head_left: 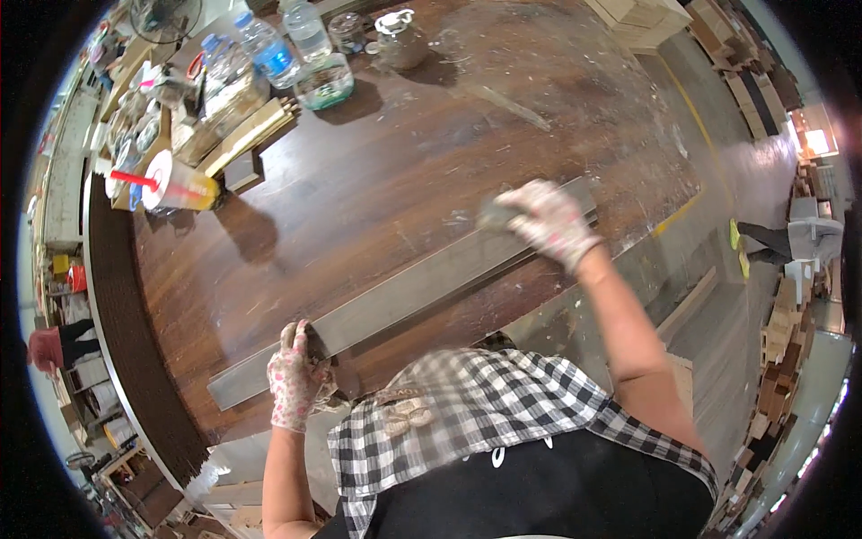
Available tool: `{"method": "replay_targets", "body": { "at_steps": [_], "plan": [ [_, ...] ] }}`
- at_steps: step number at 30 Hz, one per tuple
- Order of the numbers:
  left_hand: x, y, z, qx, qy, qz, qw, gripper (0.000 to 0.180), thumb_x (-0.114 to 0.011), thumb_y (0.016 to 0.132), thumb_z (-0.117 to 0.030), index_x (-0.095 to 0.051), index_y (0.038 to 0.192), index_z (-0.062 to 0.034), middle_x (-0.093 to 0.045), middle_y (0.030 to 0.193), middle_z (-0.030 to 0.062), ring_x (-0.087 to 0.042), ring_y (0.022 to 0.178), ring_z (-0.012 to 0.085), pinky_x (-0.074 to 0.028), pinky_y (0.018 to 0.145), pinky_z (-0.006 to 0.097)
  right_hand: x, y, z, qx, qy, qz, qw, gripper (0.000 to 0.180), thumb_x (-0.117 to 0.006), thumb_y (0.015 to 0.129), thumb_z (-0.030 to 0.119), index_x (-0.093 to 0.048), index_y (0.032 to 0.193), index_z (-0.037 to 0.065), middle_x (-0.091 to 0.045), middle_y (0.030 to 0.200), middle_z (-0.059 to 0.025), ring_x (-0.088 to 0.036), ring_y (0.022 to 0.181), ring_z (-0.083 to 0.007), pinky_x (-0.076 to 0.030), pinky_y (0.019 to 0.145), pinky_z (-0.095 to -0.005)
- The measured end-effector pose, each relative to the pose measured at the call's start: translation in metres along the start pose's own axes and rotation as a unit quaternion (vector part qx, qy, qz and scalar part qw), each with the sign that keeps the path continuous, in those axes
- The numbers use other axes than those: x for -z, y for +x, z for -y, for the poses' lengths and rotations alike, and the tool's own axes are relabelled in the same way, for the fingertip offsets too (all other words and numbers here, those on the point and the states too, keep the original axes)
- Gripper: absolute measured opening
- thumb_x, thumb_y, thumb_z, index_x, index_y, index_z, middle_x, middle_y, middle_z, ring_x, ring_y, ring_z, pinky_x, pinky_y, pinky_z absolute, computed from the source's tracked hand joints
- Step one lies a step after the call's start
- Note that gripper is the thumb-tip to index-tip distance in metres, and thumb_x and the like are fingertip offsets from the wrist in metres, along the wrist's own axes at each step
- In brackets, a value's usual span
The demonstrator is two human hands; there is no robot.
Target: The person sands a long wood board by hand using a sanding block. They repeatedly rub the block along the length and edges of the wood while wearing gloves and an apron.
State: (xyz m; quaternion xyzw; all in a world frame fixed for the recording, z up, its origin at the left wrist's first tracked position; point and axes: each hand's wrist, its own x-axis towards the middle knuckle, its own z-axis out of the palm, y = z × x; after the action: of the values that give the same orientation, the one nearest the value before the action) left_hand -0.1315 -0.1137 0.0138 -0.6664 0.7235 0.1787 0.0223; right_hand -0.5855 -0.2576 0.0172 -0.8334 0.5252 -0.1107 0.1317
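Observation:
A long, narrow grey board (417,280) lies slantwise on the brown wooden tabletop, running from near left to far right. Close to its left end, my left hand (297,375), in a white glove with pink spots, holds the board with the fingers over it. My right hand (549,223), in a matching glove, is smeared by motion over the far right part of the board. Its fingers close on a small greyish pad (497,216), whose exact kind I cannot make out. The pad appears to be on or just above the board's upper edge.
Several plastic bottles (269,56) and a jar with a white handle (400,40) stand at the back left. Nearer stands a yellow-and-white drink cup (180,184) with a red straw. A dark ridged strip (144,332) borders the left side. A person (813,240) is at far right.

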Motion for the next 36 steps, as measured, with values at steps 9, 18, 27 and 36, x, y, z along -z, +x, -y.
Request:
{"method": "replay_targets", "body": {
  "at_steps": [9, 18, 27, 36],
  "plan": [
    [-0.009, -0.001, 0.005, -0.008, 0.003, -0.026, 1.000, 0.083, -0.085, 0.065, -0.015, -0.050, 0.140, -0.0109, -0.052, 0.139, 0.0145, -0.065, 0.100, 0.0397, -0.054, 0.084, 0.047, -0.006, 0.002, 0.015, 0.052, 0.099, 0.013, 0.994, 0.026, -0.065, 0.084, 0.032, -0.072, 0.103, 0.016, -0.073, 0.099, -0.0088, -0.067, 0.097, -0.0258, -0.052, 0.091, -0.0401],
    [-0.016, 0.003, 0.007, 0.016, 0.011, -0.024, 1.000, 0.081, -0.084, 0.067, -0.017, -0.050, 0.140, -0.0103, -0.053, 0.141, 0.0138, -0.065, 0.101, 0.0389, -0.054, 0.085, 0.046, 0.055, -0.048, -0.162, -0.205, -0.049, -0.101, 0.972, 0.030, -0.071, 0.084, 0.023, -0.071, 0.112, 0.016, -0.069, 0.113, -0.0105, -0.065, 0.107, -0.0291, -0.052, 0.093, -0.0395],
    [-0.020, -0.002, 0.009, -0.007, -0.020, -0.057, 0.998, 0.073, -0.078, 0.070, -0.019, -0.053, 0.138, -0.0103, -0.054, 0.140, 0.0125, -0.067, 0.102, 0.0375, -0.055, 0.086, 0.044, -0.010, -0.013, -0.027, 0.004, 0.039, -0.035, 0.999, 0.035, -0.071, 0.081, 0.024, -0.068, 0.113, 0.012, -0.068, 0.103, -0.0129, -0.064, 0.105, -0.0325, -0.052, 0.092, -0.0411],
    [-0.020, -0.013, 0.006, -0.021, 0.005, -0.106, 0.994, 0.071, -0.080, 0.072, -0.021, -0.054, 0.137, -0.0134, -0.056, 0.137, 0.0100, -0.064, 0.107, 0.0348, -0.053, 0.088, 0.045, 0.063, -0.042, -0.150, -0.148, 0.036, -0.055, 0.987, 0.040, -0.066, 0.079, 0.006, -0.066, 0.118, 0.010, -0.067, 0.117, -0.0111, -0.061, 0.115, -0.0317, -0.049, 0.101, -0.0413]
  ]
}}
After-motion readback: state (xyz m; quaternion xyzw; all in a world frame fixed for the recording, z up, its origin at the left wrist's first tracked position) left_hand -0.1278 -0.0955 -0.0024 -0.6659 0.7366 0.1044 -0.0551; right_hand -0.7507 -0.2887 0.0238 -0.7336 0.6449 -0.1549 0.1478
